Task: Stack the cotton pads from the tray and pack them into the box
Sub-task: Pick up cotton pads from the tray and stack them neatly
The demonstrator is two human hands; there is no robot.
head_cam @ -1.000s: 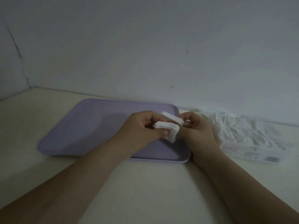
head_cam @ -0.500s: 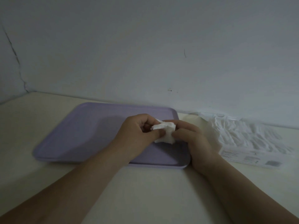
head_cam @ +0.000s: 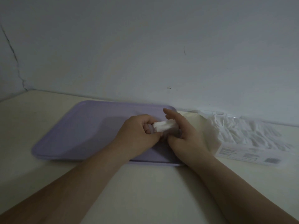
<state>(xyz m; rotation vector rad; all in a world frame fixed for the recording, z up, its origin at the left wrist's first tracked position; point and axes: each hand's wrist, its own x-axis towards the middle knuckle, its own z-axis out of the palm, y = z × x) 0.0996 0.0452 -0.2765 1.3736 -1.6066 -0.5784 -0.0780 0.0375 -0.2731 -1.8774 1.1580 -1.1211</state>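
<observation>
While pinched low over the tray, near its right end: cotton pads, clenched in left hand grip | right hand released, fingers straight, seemingly patting stack's end | soft, light, squashy; take by flat faces, gently | versus half-second earlier: right fingers uncurled | box beside, on counter

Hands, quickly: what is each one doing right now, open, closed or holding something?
Left hand: closed, fingers curled round the stack of cotton pads.
Right hand: open, straight fingers against the same stack.
</observation>
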